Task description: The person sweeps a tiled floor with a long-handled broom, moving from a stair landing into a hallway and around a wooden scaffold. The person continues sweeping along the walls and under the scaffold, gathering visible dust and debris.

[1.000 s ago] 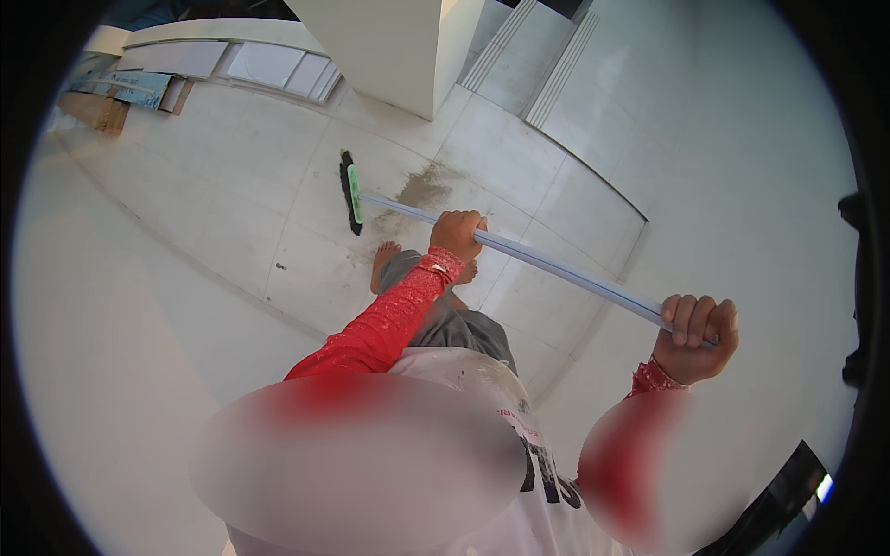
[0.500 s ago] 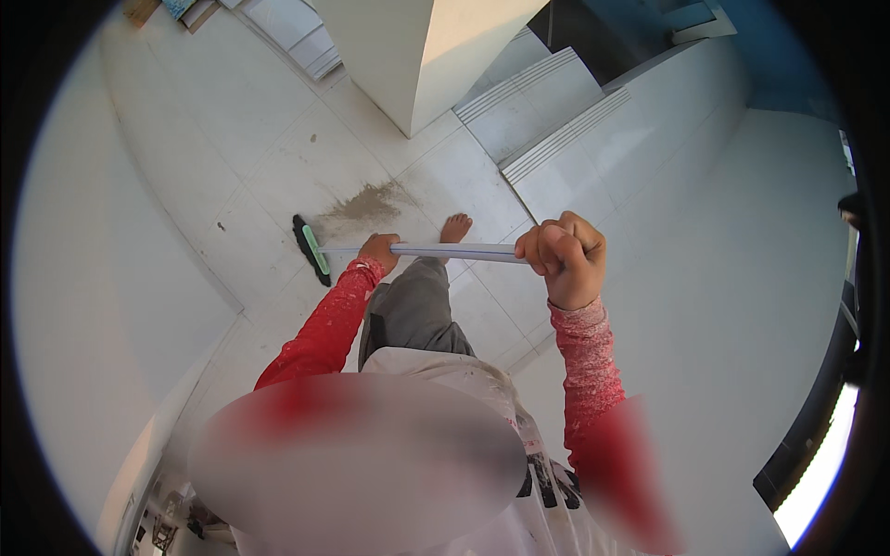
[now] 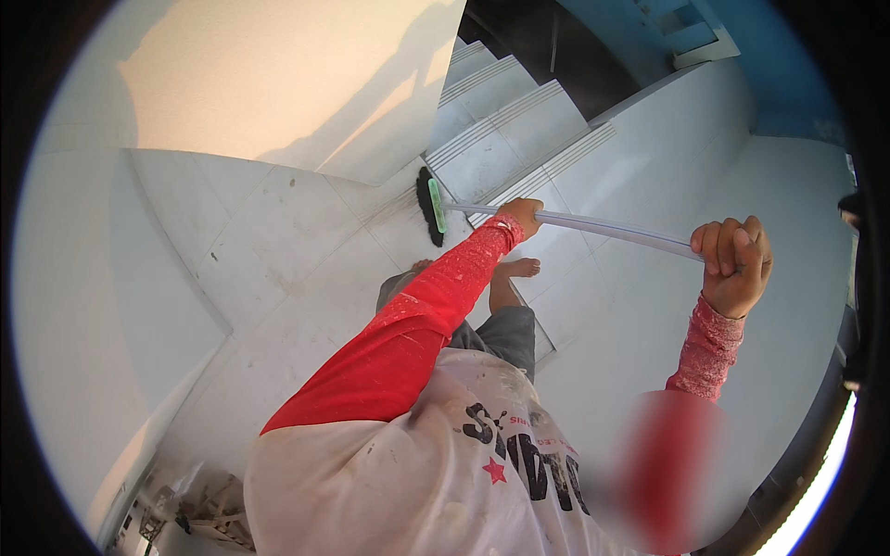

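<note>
A broom with a white handle (image 3: 612,227) stretches across in front of me. Its green head with black bristles (image 3: 431,208) rests on the tiled floor beside the foot of the steps. My left hand (image 3: 522,216) is wrapped round the handle nearer the head. Up at the handle's far right end, my right hand (image 3: 737,262) grips it with curled fingers. Faint brownish dust streaks (image 3: 404,202) show on the floor just left of the bristles.
White tiled steps (image 3: 501,139) with grooved edges lie beyond the broom. A large pale pillar (image 3: 278,83) stands at the upper left, and a low white wall (image 3: 102,278) runs along the left. My bare foot (image 3: 521,268) is near the handle. Clutter (image 3: 209,514) sits at the lower left.
Both hands and the broom have moved to the right, and its head is now close to the steps. The view has shifted; the brown dirt patch no longer shows as before.
</note>
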`<control>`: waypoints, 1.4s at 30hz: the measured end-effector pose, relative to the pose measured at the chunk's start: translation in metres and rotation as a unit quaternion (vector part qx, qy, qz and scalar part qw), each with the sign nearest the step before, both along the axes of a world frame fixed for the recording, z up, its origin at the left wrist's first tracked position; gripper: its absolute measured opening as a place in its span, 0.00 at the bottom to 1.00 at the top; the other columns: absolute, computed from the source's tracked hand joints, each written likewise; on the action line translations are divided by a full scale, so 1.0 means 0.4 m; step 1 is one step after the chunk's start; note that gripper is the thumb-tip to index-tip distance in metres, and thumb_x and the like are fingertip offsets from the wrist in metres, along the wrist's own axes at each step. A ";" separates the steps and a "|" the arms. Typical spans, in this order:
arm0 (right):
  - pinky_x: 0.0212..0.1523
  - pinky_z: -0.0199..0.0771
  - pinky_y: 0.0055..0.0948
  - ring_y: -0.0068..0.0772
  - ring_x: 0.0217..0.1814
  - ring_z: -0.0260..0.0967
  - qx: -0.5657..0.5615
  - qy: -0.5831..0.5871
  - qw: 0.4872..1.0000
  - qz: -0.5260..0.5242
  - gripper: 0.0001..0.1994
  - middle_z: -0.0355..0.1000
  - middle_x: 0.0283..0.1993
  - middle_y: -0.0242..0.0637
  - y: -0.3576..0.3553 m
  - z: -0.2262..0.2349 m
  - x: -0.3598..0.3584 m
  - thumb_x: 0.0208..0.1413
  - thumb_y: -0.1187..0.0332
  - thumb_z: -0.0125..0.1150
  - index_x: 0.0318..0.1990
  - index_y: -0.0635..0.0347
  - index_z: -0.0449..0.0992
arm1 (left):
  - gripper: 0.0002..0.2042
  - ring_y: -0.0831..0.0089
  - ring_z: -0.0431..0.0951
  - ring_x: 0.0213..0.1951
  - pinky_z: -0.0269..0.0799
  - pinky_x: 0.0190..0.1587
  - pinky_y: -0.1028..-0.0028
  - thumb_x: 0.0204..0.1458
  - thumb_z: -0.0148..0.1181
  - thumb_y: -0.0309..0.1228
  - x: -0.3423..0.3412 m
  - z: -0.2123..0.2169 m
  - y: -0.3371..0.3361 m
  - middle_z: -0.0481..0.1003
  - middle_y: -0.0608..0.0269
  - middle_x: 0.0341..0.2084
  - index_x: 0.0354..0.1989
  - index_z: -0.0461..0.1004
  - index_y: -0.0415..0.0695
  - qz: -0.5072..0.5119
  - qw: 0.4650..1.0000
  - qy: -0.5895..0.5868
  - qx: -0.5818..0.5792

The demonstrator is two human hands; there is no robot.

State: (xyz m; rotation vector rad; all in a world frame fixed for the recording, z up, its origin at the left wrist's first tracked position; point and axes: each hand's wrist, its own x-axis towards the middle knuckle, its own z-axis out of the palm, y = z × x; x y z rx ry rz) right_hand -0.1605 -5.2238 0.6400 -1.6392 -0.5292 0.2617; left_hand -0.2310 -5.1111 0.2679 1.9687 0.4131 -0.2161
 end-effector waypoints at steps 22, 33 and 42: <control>0.34 0.66 0.28 0.21 0.27 0.64 -0.100 0.252 0.914 0.303 0.15 0.64 0.22 0.30 -0.103 -0.386 0.936 0.62 0.69 0.56 0.23 0.61 0.64 | 0.08 0.50 0.80 0.43 0.75 0.47 0.59 0.50 0.63 0.37 0.430 -0.147 0.014 0.80 0.49 0.36 0.36 0.81 0.49 0.075 0.917 0.371 0.128; 0.31 0.66 0.25 0.21 0.27 0.64 -0.104 0.243 0.939 0.218 0.13 0.70 0.23 0.33 -0.263 -0.270 1.676 0.59 0.70 0.58 0.22 0.62 0.67 | 0.12 0.49 0.78 0.43 0.72 0.45 0.57 0.54 0.59 0.43 1.242 -0.128 -0.181 0.80 0.51 0.36 0.35 0.80 0.47 0.102 0.974 0.202 0.017; 0.38 0.73 0.31 0.27 0.32 0.72 -0.109 0.217 0.951 0.192 0.13 0.74 0.27 0.38 -0.306 -0.204 1.962 0.61 0.68 0.58 0.25 0.61 0.67 | 0.13 0.49 0.78 0.44 0.73 0.48 0.58 0.52 0.59 0.42 1.530 -0.031 -0.183 0.80 0.50 0.37 0.39 0.79 0.49 0.060 0.970 0.226 0.063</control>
